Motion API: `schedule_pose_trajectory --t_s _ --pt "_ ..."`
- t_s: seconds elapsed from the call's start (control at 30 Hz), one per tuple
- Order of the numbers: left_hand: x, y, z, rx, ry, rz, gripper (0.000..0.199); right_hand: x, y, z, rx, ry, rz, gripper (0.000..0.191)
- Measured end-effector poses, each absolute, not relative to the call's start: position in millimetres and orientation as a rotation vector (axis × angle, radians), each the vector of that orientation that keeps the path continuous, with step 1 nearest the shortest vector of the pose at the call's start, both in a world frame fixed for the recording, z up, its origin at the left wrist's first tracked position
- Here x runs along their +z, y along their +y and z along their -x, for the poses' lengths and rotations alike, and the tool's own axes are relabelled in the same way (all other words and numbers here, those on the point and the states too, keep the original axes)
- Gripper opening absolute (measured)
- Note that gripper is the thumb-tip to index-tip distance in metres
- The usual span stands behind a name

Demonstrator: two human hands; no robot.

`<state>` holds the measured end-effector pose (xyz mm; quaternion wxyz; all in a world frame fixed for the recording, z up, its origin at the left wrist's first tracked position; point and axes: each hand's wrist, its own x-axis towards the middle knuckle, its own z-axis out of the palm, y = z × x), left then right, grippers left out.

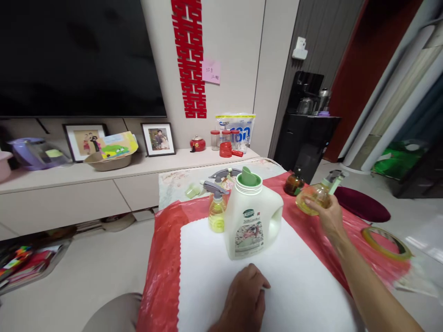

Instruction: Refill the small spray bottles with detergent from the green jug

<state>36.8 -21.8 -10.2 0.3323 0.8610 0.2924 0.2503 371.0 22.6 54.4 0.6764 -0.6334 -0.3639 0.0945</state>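
R hand (330, 216) grip closed on spray btl (313, 192), rt of detergent jug (254, 216). L hand (244, 295) in front of jug, curled; can't tell if holding smth.

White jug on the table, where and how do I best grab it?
Probably by the handle, coming from the right: the jug stands upright with that loop on its right side, while a yellow spray bottle crowds its left. Your right hand holds another spray bottle, so that hand would need freeing first.
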Motion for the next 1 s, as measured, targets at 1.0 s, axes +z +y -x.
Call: schedule_pose_trajectory --t_s 1.0 --pt "142.9 -48.5 9.5 1.161 0.743 -1.603 0.03 96.3 -69.5 -224.5 1.794 -1.335 0.597 0.116"
